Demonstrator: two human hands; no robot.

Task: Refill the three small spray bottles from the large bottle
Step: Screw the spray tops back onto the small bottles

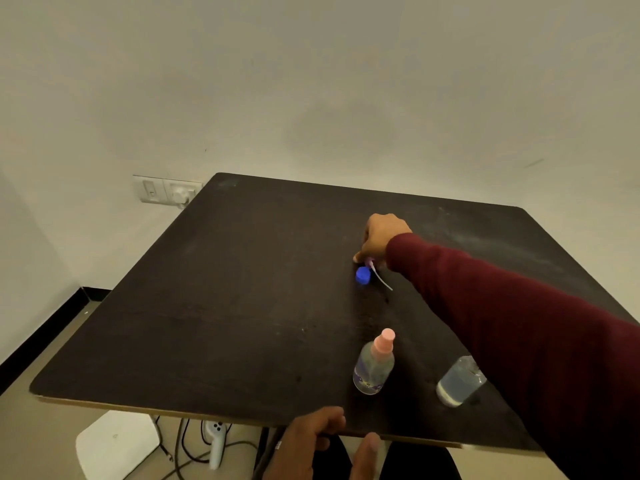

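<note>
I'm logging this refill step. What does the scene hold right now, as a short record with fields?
surface: dark table
right hand: reaching far across, grip on a pink spray pump with its thin tube trailing
blue cap: on the table beside the pump
capped bottle: pink-topped spray bottle, upright, near edge
open bottle: clear, partly hidden by the sleeve, liquid inside
left hand: at the near table edge, holding nothing
large bottle: not identifiable

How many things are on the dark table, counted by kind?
Small spray bottle with pink top: 1
Clear container of liquid, partly hidden by the sleeve: 1
Blue cap: 1
Pink spray head with tube, in the right hand: 1
Total: 4
</note>
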